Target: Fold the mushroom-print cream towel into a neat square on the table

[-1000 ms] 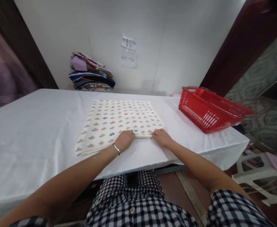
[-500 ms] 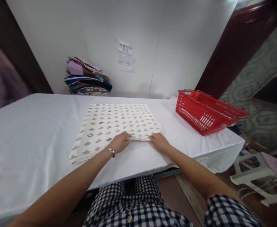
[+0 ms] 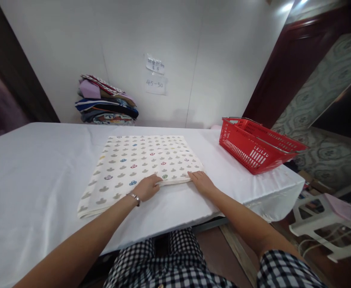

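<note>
Since a second ago, the left hand (image 3: 147, 188) and the right hand (image 3: 202, 183) are sitting slightly wider apart, and the head view is shifting, so the red perforated plastic basket with thin metal handles (image 3: 238, 142) is appearing a little lower and farther left. That basket is standing on a long table draped in shiny white cloth (image 3: 43, 172). Left of the basket and apart from it, a folded cream fabric printed with small grey motifs and a few coloured ones (image 3: 139, 160) is lying flat on the white drape, several layers showing along its near edge.

Both hands are touching that near edge. The left hand, farther from the basket, is curling its fingers partway at the edge; whether they are pinching the layers, I cannot tell. A silver-coloured metal band (image 3: 135, 198) is circling its wrist. The right hand, nearer the basket, is resting its gently bent fingers over the edge; its underside is hidden, so I cannot tell if it is gripping.

Well left of the basket, an uneven stack of folded multicoloured fabrics (image 3: 108, 100) is leaning near the wall. Right of the basket and lower, a white plastic stool (image 3: 310, 228) is standing, with something pale pink (image 3: 340, 206) lying on top.
</note>
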A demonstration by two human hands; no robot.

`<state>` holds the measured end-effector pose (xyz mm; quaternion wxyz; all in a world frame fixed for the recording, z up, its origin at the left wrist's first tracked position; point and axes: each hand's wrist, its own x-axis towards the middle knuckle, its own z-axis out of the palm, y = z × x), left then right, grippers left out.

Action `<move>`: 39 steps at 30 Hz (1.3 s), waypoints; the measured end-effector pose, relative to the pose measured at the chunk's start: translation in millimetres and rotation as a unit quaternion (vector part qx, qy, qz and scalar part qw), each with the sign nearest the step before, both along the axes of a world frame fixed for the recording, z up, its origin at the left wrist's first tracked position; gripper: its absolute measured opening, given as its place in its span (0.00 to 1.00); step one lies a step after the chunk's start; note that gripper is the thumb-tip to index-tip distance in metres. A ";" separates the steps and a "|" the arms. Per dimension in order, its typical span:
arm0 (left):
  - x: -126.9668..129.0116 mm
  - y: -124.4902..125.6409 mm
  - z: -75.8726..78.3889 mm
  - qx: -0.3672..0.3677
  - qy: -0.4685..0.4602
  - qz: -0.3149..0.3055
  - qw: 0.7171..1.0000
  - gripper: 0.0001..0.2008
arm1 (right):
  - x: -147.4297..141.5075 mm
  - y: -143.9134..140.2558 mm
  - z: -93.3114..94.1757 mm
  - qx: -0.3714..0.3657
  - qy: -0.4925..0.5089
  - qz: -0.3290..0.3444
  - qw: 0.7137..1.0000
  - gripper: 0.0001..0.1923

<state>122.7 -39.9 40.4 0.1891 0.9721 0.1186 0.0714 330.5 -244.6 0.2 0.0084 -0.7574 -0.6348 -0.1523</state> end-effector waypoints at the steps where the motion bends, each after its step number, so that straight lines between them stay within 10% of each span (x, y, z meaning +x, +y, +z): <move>1: -0.3 -2.8 -2.8 0.024 0.002 -0.008 1.000 0.16 | 1.3 -1.7 -1.0 0.009 0.002 -0.004 1.000 0.22; 9: 0.4 -24.9 -19.4 0.224 -0.016 -0.061 0.973 0.14 | 6.5 -5.1 -0.6 0.009 0.021 -0.004 1.000 0.13; 30: -7.7 -36.8 -31.5 0.215 -0.040 -0.051 0.975 0.16 | 2.0 -16.2 -10.7 0.050 0.058 -0.024 0.997 0.20; 39: -53.3 -17.2 -25.0 0.222 0.011 0.021 0.975 0.12 | 12.6 -21.3 -24.2 0.079 0.080 -0.022 0.993 0.25</move>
